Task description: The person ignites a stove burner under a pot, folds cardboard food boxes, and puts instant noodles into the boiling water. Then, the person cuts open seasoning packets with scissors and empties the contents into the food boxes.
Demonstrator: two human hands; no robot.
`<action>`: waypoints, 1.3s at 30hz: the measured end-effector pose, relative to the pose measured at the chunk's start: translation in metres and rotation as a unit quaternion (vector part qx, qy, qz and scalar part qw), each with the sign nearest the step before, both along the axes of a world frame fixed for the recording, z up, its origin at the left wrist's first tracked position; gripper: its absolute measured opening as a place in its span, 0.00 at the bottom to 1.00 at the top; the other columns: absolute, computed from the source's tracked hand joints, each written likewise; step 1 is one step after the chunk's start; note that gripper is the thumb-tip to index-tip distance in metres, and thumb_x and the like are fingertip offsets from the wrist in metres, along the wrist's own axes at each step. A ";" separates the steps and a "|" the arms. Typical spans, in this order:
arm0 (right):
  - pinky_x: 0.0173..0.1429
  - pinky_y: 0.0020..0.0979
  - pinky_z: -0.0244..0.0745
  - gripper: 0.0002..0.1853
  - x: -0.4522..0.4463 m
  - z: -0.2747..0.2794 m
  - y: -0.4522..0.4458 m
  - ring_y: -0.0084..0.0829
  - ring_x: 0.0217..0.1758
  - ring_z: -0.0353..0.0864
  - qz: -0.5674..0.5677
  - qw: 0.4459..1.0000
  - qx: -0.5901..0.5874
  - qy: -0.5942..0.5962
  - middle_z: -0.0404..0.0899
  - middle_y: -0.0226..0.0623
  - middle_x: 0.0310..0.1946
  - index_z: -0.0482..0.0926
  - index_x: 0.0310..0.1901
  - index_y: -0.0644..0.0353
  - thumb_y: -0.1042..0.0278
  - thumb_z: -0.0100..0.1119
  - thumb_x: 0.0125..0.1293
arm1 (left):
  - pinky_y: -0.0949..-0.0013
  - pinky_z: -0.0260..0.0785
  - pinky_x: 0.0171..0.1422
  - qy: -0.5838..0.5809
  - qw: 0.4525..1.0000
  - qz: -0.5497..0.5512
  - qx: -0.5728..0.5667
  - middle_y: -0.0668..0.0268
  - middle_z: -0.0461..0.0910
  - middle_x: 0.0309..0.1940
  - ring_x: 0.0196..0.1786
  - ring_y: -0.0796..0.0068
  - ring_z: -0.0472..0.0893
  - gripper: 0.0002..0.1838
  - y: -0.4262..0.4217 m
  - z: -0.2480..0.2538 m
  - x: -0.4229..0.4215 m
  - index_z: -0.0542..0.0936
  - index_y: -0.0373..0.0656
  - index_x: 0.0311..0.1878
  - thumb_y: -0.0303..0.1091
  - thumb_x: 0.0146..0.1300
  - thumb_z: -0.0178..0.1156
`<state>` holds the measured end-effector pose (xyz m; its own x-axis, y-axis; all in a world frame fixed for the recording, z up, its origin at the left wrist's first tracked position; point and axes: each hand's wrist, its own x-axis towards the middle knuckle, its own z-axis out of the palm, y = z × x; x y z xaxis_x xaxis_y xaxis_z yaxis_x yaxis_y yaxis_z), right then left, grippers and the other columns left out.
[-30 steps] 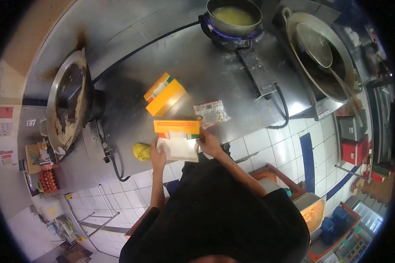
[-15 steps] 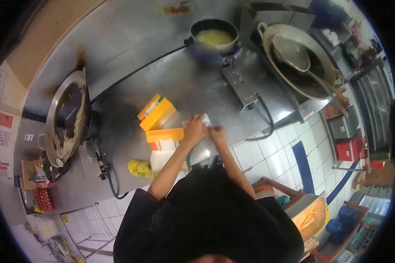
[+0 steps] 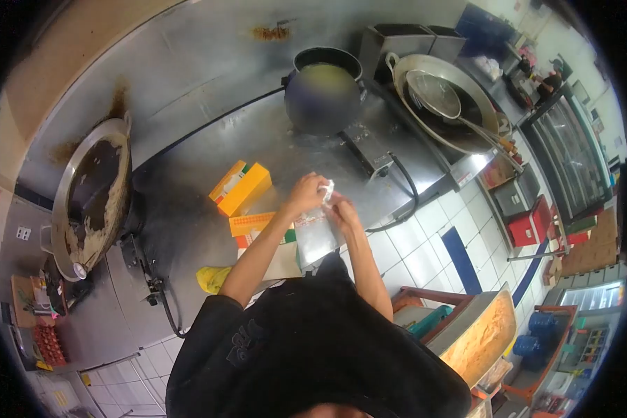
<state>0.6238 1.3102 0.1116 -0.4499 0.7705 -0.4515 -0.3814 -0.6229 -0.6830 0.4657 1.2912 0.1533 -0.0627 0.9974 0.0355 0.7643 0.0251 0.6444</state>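
Observation:
A thin, see-through plastic bag (image 3: 315, 233) with faint red print hangs in front of me over the steel counter's edge. Its white, bunched top (image 3: 327, 189) sits between my two hands. My left hand (image 3: 305, 194) is closed on the bunched part with bent fingers. On the other side my right hand (image 3: 343, 210) pinches the bag just below. To the left of my left hand lie an open orange box (image 3: 247, 191) and a second orange-and-white carton (image 3: 252, 224). My left forearm partly covers the second carton.
A yellow cloth or bag (image 3: 213, 279) lies at the counter's (image 3: 181, 209) near edge. Large woks stand at left (image 3: 83, 202) and right, the right wok (image 3: 481, 83) holding a strainer (image 3: 433, 94). A pot (image 3: 327, 59) is at the back. A food tray (image 3: 484, 338) stands lower right.
The view has shifted a little. The white plastic between my hands is now bunched upward, and more of the clear bag shows below them. The boxes have stayed on the counter.

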 end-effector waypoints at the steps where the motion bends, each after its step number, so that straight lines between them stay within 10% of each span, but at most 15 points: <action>1: 0.42 0.24 0.80 0.19 -0.003 0.018 0.005 0.26 0.40 0.81 -0.006 0.999 0.033 -0.009 0.81 0.41 0.42 0.72 0.55 0.71 0.84 0.50 0.59 | 0.58 0.70 0.58 -0.063 0.997 -0.012 0.045 0.57 0.77 0.45 0.52 0.57 0.78 0.15 -0.001 0.010 -0.003 0.82 0.42 0.49 0.27 0.56 0.62; 7: 0.40 0.18 0.70 0.18 -0.010 0.095 -0.009 0.18 0.40 0.78 0.018 0.978 0.195 -0.075 0.81 0.30 0.40 0.76 0.53 0.63 0.83 0.53 0.60 | 0.63 0.73 0.50 -0.295 0.947 0.005 0.126 0.59 0.76 0.42 0.45 0.62 0.80 0.13 -0.037 0.057 -0.007 0.80 0.41 0.46 0.27 0.57 0.67; 15: 0.53 0.24 0.70 0.15 0.002 0.140 -0.062 0.24 0.47 0.77 0.110 0.952 0.270 -0.093 0.80 0.30 0.43 0.80 0.53 0.61 0.79 0.57 0.64 | 0.68 0.71 0.40 -0.165 0.963 0.007 0.211 0.59 0.75 0.36 0.38 0.65 0.79 0.09 -0.106 0.093 -0.015 0.76 0.38 0.36 0.28 0.57 0.67; 31: 0.37 0.42 0.71 0.05 0.000 0.258 -0.114 0.50 0.35 0.74 0.341 0.621 0.681 -0.186 0.70 0.47 0.32 0.73 0.35 0.68 0.78 0.58 0.58 | 0.63 0.67 0.39 -0.230 0.938 -0.062 0.253 0.61 0.75 0.27 0.32 0.61 0.74 0.05 -0.196 0.182 -0.015 0.80 0.40 0.32 0.27 0.55 0.67; 39: 0.32 0.38 0.69 0.03 0.010 0.241 -0.124 0.43 0.29 0.72 0.320 0.683 0.631 -0.179 0.68 0.44 0.29 0.72 0.30 0.68 0.81 0.55 0.60 | 0.68 0.72 0.42 -0.276 0.934 0.030 0.226 0.62 0.76 0.28 0.35 0.66 0.79 0.06 -0.232 0.181 -0.025 0.77 0.38 0.31 0.25 0.58 0.65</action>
<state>0.6339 1.1864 0.3522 -0.9124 0.3439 0.2218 0.0249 0.5877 -0.8087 0.4409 1.0596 0.3342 -0.2507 0.8822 0.3985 0.3190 -0.3134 0.8944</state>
